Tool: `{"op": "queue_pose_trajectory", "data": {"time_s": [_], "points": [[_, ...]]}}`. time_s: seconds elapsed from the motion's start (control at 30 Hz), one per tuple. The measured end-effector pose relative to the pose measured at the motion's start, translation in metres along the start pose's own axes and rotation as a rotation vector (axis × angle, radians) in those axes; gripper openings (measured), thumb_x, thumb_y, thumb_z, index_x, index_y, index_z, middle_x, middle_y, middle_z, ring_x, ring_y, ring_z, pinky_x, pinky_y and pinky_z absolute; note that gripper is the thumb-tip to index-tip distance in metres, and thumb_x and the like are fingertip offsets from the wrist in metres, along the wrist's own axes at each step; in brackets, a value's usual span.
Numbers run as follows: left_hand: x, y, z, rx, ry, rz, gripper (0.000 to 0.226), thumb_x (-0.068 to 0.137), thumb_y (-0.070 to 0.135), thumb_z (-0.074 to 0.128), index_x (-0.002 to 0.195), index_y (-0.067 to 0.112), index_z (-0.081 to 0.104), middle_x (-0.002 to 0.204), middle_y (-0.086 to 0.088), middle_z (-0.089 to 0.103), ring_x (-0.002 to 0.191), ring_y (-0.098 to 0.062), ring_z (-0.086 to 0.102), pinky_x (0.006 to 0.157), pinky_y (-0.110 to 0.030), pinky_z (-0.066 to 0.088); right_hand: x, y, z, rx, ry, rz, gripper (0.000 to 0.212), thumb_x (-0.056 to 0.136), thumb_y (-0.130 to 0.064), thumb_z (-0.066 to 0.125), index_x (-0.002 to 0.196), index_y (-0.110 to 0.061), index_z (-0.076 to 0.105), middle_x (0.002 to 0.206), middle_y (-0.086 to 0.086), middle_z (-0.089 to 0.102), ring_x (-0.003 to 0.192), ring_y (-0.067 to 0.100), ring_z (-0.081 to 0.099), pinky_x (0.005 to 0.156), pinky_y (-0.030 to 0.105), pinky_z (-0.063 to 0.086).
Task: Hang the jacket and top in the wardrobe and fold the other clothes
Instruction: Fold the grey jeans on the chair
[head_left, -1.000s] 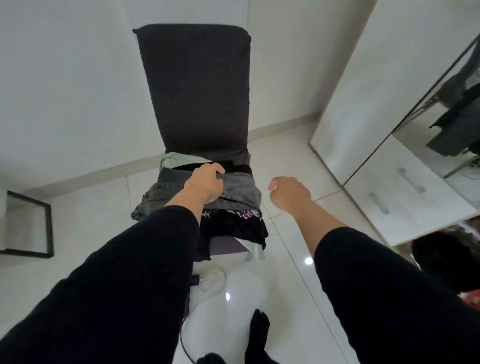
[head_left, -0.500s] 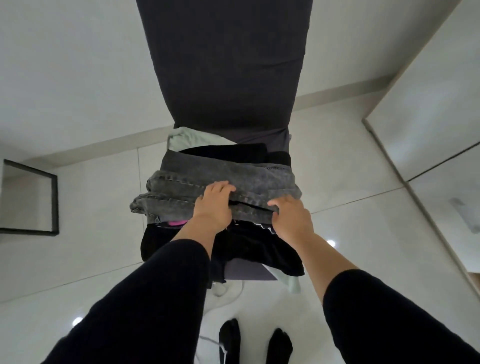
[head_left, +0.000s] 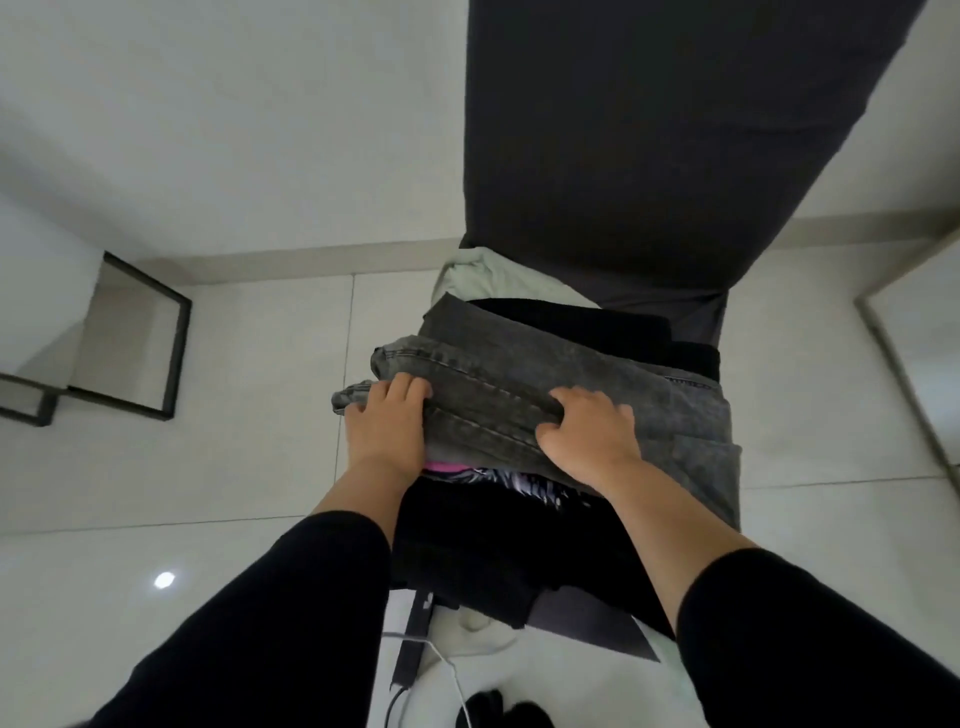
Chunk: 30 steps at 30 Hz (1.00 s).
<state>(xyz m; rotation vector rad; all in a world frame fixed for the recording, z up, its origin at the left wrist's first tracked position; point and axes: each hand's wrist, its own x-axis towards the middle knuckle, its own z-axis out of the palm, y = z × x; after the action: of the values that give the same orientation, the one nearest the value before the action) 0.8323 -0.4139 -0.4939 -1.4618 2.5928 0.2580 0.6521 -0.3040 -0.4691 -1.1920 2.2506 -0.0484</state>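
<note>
Pale floor tiles (head_left: 234, 467) and a white wall surround a dark chair (head_left: 649, 156) whose seat carries a pile of clothes. On top lie folded grey jeans (head_left: 519, 374), spanning the seat from its left edge to its right. The left hand (head_left: 387, 426) grips the jeans' left end, fingers curled over the fold; the right hand (head_left: 592, 436) clutches their near edge, fingers bent into the denim. Beneath, black garments (head_left: 467, 545) hang over the seat's front edge, and a pale green cloth (head_left: 478, 275) shows at the back left corner.

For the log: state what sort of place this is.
Probably a bedroom at home: clothes, grey jeans on top, piled on a fabric-covered chair, tiled floor, pale wall.
</note>
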Motion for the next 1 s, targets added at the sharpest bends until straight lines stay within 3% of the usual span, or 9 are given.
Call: {"op": "queue_pose_trajectory", "data": {"time_s": [0.17,0.3,0.47,0.57,0.63,0.7,0.77,0.87,1.0], "points": [[0.015,-0.025,0.007,0.028,0.023,0.013,0.041,0.088,0.014,0.051,0.125,0.029,0.039,0.131,0.005,0.041,0.121,-0.023,0.038,0.092,-0.039,0.037,0.048,-0.065,0.006,0.118,-0.012,-0.066,0.051,0.095,-0.045,0.044,0.14,-0.022,0.042,0.133,0.002,0.055,0.123,0.025,0.05,0.103,0.041,0.038],[0.009,-0.036,0.008,0.03,0.095,-0.017,0.025,0.092,0.014,0.044,0.114,0.026,0.047,0.12,0.004,0.05,0.115,-0.021,0.044,0.083,-0.033,0.032,0.064,-0.094,0.015,0.102,0.046,-0.093,0.04,0.096,-0.031,0.05,0.136,-0.026,0.05,0.137,0.001,0.052,0.125,0.023,0.048,0.1,0.035,0.042],[-0.033,-0.046,0.008,0.001,0.142,-0.081,0.026,0.087,0.012,0.05,0.109,0.026,0.049,0.11,0.006,0.053,0.109,-0.019,0.047,0.076,-0.032,0.023,0.043,-0.103,0.013,0.14,0.05,-0.229,0.038,0.097,-0.02,0.049,0.135,-0.024,0.053,0.143,0.0,0.045,0.131,0.022,0.043,0.102,0.031,0.038],[-0.064,-0.05,0.017,-0.019,0.086,-0.143,0.026,0.087,0.016,0.051,0.112,0.026,0.047,0.112,0.005,0.052,0.109,-0.019,0.047,0.082,-0.033,0.029,0.023,-0.105,0.027,0.069,0.05,-0.351,0.038,0.098,-0.017,0.046,0.133,-0.028,0.055,0.12,-0.003,0.052,0.118,0.023,0.05,0.09,0.031,0.042],[-0.08,-0.051,0.026,-0.064,0.038,-0.184,0.021,0.089,0.019,0.05,0.109,0.024,0.048,0.112,0.004,0.053,0.109,-0.019,0.049,0.082,-0.032,0.032,0.008,-0.107,0.04,0.013,0.041,-0.445,0.04,0.097,-0.014,0.044,0.132,-0.031,0.055,0.099,-0.006,0.045,0.106,0.024,0.052,0.081,0.033,0.042],[-0.091,-0.051,0.033,-0.134,-0.008,-0.219,0.018,0.09,0.02,0.047,0.107,0.023,0.048,0.112,0.003,0.054,0.108,-0.019,0.05,0.083,-0.032,0.035,-0.006,-0.107,0.05,-0.096,0.003,-0.533,0.046,0.097,-0.01,0.043,0.134,-0.034,0.052,0.095,-0.005,0.038,0.104,0.025,0.05,0.078,0.036,0.041],[-0.097,-0.051,0.036,-0.242,-0.018,-0.301,0.023,0.086,0.015,0.046,0.108,0.021,0.046,0.111,0.004,0.055,0.106,-0.019,0.051,0.084,-0.033,0.036,-0.019,-0.108,0.059,-0.221,-0.072,-0.575,0.056,0.094,-0.004,0.043,0.139,-0.038,0.044,0.102,-0.002,0.038,0.11,0.025,0.045,0.08,0.033,0.036],[-0.102,-0.051,0.037,-0.324,0.032,-0.372,0.043,0.084,0.011,0.046,0.125,0.021,0.037,0.12,0.002,0.052,0.109,-0.021,0.051,0.085,-0.035,0.039,-0.033,-0.106,0.073,-0.392,-0.081,-0.591,0.072,0.091,0.001,0.044,0.144,-0.046,0.03,0.129,0.004,0.035,0.12,0.026,0.036,0.09,0.036,0.035],[-0.099,-0.046,0.04,-0.192,0.005,-0.211,0.06,0.086,0.017,0.051,0.14,0.028,0.026,0.136,0.001,0.035,0.118,-0.02,0.043,0.086,-0.036,0.042,-0.04,-0.099,0.09,-0.441,0.076,-0.604,0.07,0.091,-0.008,0.048,0.146,-0.043,0.022,0.139,0.004,0.029,0.125,0.027,0.031,0.097,0.041,0.033]]}}
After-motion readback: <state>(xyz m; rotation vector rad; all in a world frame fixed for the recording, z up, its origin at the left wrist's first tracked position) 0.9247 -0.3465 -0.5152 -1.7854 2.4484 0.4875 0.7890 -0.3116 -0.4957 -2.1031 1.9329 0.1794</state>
